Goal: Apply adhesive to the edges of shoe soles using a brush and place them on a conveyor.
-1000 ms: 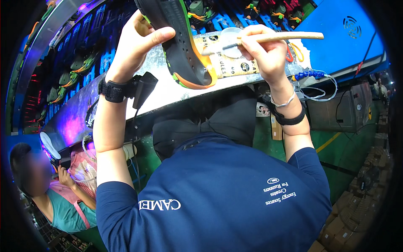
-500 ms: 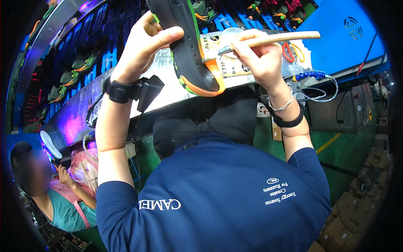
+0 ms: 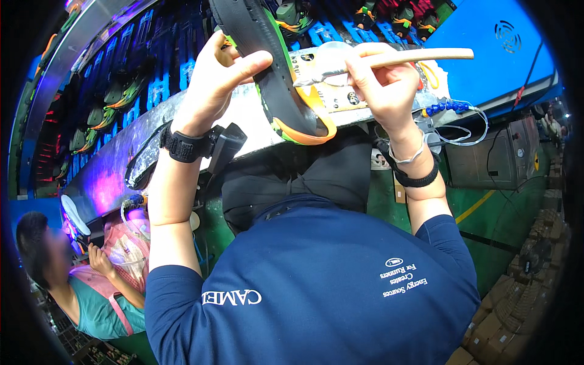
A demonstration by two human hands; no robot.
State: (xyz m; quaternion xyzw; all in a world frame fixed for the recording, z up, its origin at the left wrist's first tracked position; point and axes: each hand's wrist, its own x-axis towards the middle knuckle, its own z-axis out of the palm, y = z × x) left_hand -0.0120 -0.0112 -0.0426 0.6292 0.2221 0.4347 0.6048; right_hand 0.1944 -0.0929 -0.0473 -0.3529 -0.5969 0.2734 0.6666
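My left hand [image 3: 220,79] is closed round the edge of a black shoe sole [image 3: 277,76] with orange and green sidewalls. The sole is tilted up over the bench, its orange-rimmed end toward me. In my right hand [image 3: 389,85] is a brush [image 3: 426,56] with a long pale handle, pinched between thumb and fingers. Its bristle end reaches the sole's right-hand inner edge, near the orange sidewall; whether it touches is too fine to tell. Behind the brush sits a translucent round bowl [image 3: 334,55] on the bench.
Beyond the light bench [image 3: 246,125] runs a rack of blue slats [image 3: 161,85] carrying shoes [image 3: 112,121]. A blue machine [image 3: 517,48] stands far right, with orange-handled scissors [image 3: 433,74] and a blue jointed hose [image 3: 447,108] nearer. At left, a co-worker [image 3: 100,304] holds a white-topped shoe part [image 3: 74,214].
My left hand and the sole have shifted a little to the right. My right hand has moved slightly right and down with the brush, whose end stays by the sole's edge.
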